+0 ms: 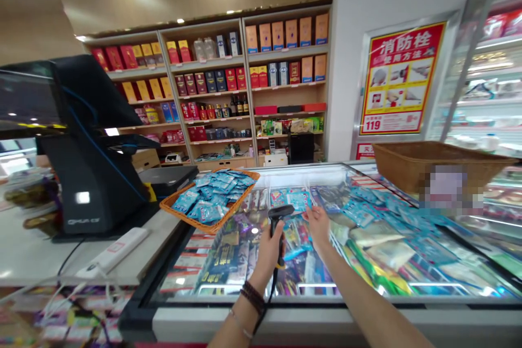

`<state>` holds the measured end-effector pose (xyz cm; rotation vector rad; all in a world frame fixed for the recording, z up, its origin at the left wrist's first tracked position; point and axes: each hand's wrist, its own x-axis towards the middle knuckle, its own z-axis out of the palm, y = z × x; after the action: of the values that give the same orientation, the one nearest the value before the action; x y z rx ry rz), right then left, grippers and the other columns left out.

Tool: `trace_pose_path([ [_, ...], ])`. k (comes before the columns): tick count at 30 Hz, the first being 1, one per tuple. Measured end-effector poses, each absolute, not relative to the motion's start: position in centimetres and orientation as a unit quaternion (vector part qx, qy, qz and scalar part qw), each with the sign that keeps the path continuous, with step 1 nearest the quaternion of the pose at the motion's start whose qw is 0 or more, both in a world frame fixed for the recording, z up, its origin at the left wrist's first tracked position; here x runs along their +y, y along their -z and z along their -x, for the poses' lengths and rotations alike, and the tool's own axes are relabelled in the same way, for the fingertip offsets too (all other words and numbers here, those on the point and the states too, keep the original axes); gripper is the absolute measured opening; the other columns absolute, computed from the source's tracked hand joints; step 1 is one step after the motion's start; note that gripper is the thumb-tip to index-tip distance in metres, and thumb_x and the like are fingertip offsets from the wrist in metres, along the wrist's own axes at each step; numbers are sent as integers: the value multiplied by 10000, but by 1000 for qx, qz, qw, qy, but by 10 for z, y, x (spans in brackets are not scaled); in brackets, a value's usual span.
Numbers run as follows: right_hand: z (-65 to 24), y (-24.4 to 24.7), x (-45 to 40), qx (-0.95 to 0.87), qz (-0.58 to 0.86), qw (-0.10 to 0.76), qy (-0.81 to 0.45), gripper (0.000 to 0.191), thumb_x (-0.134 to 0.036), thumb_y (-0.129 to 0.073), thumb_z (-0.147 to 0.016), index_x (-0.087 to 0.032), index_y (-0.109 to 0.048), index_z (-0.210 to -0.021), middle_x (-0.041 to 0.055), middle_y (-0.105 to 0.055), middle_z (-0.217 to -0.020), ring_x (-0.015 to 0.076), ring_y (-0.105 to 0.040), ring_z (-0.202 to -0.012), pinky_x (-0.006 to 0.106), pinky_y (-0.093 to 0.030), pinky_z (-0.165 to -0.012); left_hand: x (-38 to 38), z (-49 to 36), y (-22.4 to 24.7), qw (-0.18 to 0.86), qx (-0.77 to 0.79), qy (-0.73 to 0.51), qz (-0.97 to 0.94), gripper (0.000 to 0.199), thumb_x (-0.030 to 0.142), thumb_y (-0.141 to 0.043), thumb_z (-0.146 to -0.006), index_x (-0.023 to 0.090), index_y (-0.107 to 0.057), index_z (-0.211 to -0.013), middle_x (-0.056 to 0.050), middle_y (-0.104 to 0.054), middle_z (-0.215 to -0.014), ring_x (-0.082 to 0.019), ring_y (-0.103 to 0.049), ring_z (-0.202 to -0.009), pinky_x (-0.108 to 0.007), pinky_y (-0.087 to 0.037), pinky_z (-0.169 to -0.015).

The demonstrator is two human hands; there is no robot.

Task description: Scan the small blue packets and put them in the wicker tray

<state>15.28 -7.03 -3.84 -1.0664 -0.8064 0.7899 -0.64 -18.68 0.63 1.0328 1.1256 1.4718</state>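
Observation:
My left hand (268, 250), with a dark beaded bracelet at its wrist, is wrapped round the handle of a black barcode scanner (281, 210). The scanner's head stands above the glass top of a chest freezer (212, 312), and its cable runs down along my forearm. Beside it, my right hand (318, 224) pinches the edge of a small blue packet (298, 200) just past the scanner's head. On the left of the glass stands an orange wicker basket (168, 205) heaped with similar blue packets (222, 190). More loose blue packets (367, 206) are spread on the right side.
A black checkout terminal (93, 185) and a white power strip (116, 250) are on the counter at left. A brown basket (408, 166) sits at the freezer's far right. Shelves of boxed bottles (212, 81) line the back wall.

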Motion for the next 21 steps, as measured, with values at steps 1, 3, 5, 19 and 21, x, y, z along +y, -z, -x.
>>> trace_pose_path([
  [1, -153, 38, -70, -363, 486, 712, -355, 742, -962, -897, -593, -321, -639, -861, 64, -800, -682, 375, -885, -751, 463, -709, -716, -188, 7, -7, 489, 463, -605, -425, 896, 1063, -932, -560, 270, -598, -808, 56, -569, -603, -103, -479, -433, -248, -349, -436],
  [3, -153, 38, -71, -362, 495, 709, -348, 719, -955, -890, -640, -318, -643, -864, 67, -809, -689, 377, -895, -770, 459, -712, -724, -192, 9, -10, 490, 464, -603, -425, 879, 1047, -941, -581, 267, -607, -810, 50, -582, -613, -108, -493, -450, -248, -368, -448],
  [5, -153, 38, -71, -361, 499, 709, -344, 691, -931, -908, -673, -317, -649, -856, 63, -818, -686, 381, -902, -780, 470, -727, -753, -195, 10, -12, 490, 467, -602, -423, 853, 1019, -955, -608, 264, -615, -813, 41, -596, -633, -114, -512, -467, -252, -378, -457],
  [19, -176, 33, -59, -290, 482, 735, -378, 661, -825, -993, -665, -323, -601, -840, -17, -732, -625, 338, -864, -702, 469, -750, -709, -187, 21, -21, 470, 480, -613, -417, 919, 1091, -931, -540, 263, -613, -780, 49, -566, -612, -110, -494, -455, -247, -377, -448],
  [21, -199, 25, -57, -270, 504, 735, -366, 594, -754, -984, -722, -321, -591, -828, -24, -699, -625, 333, -862, -715, 481, -765, -727, -182, 24, -24, 461, 477, -617, -423, 957, 1131, -913, -504, 251, -619, -738, 42, -562, -595, -102, -477, -447, -246, -380, -442],
])
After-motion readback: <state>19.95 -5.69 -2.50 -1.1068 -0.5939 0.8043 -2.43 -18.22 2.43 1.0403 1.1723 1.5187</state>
